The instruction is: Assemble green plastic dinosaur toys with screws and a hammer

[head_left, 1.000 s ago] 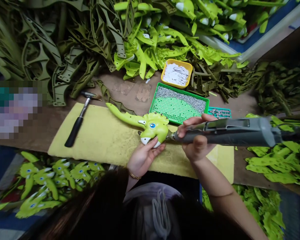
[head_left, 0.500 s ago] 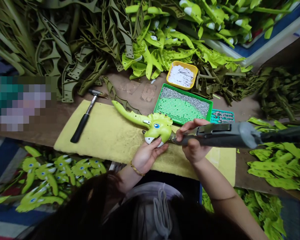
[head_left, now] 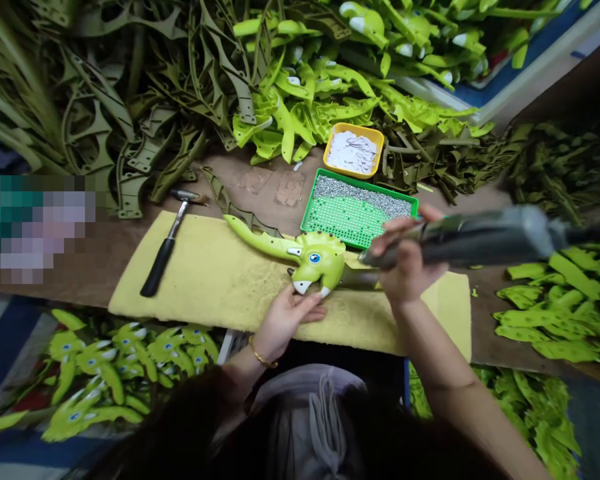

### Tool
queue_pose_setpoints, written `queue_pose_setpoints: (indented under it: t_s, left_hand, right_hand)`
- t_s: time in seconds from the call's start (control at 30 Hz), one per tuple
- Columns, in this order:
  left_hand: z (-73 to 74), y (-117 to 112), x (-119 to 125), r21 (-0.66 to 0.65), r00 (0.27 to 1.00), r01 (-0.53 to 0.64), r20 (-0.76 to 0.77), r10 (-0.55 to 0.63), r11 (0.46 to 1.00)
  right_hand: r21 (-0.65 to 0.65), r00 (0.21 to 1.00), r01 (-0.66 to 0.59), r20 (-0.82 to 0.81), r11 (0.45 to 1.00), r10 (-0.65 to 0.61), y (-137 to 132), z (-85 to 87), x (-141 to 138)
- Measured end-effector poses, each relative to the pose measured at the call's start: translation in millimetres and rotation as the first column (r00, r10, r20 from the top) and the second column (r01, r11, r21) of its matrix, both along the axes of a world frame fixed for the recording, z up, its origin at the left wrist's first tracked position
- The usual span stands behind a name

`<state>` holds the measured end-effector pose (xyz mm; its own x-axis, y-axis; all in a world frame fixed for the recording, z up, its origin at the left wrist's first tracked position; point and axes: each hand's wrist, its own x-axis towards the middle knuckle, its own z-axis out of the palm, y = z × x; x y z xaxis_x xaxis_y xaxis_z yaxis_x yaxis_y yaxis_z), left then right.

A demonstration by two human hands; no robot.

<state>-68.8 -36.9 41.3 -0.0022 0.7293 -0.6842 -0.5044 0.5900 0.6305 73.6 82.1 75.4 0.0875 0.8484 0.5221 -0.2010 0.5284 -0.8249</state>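
A lime-green dinosaur-head toy (head_left: pixel 325 260) with a blue eye, a white beak and a long curved tail lies on a folded yellow cloth (head_left: pixel 190 287). My left hand (head_left: pixel 293 313) pinches its lower jaw between thumb and fingers. Behind the head, a dark olive piece (head_left: pixel 357 277) sticks out to the right. My right hand (head_left: pixel 410 263) is wrapped round a grey-black electric screwdriver (head_left: pixel 470 235), slightly blurred, with its tip up and apart from the toy. A cable runs off to the right from its rear end.
A hammer (head_left: pixel 164 253) lies across the cloth's left side. Behind the cloth stand a green tray (head_left: pixel 350 217) of small screws and a yellow bowl (head_left: pixel 349 171) of white bits. Olive parts (head_left: pixel 130 100) and green parts (head_left: pixel 290 120) pile up at the back. Finished-looking heads (head_left: pixel 105 360) lie lower left.
The screwdriver has lifted off the toy, moving up and right with my right hand. My left hand has slid slightly down on the jaw. The whole view has shifted a little.
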Motion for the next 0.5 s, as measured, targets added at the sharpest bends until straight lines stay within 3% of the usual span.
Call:
queue_pose_setpoints:
  t_s: [0.07, 0.13, 0.3, 0.5]
  left_hand:
    - [1.3, 1.1, -16.8, -0.003, 0.993, 0.060, -0.104, -0.060, 0.998]
    - [3.6, 6.1, -29.7, 0.018, 0.985, 0.044, -0.169, -0.040, 0.999]
    - [7.1, 21.2, -36.6, 0.067, 0.983, 0.048, -0.178, -0.036, 0.997]
    - [0.7, 26.7, -29.8, 0.068, 0.987, 0.033, -0.157, -0.022, 0.997]
  right_hand:
    - [-0.021, 0.976, 0.211, -0.054, 0.977, -0.212, 25.8, -3.0, -2.6]
    - [-0.059, 0.952, 0.303, -0.029, 0.951, -0.305, 45.8, -11.0, -5.3]
    - [-0.065, 0.961, 0.277, 0.017, 0.959, -0.276, 56.6, -31.0, -9.2]
    - [-0.058, 0.968, 0.249, 0.042, 0.967, -0.246, 54.1, -35.0, -8.3]
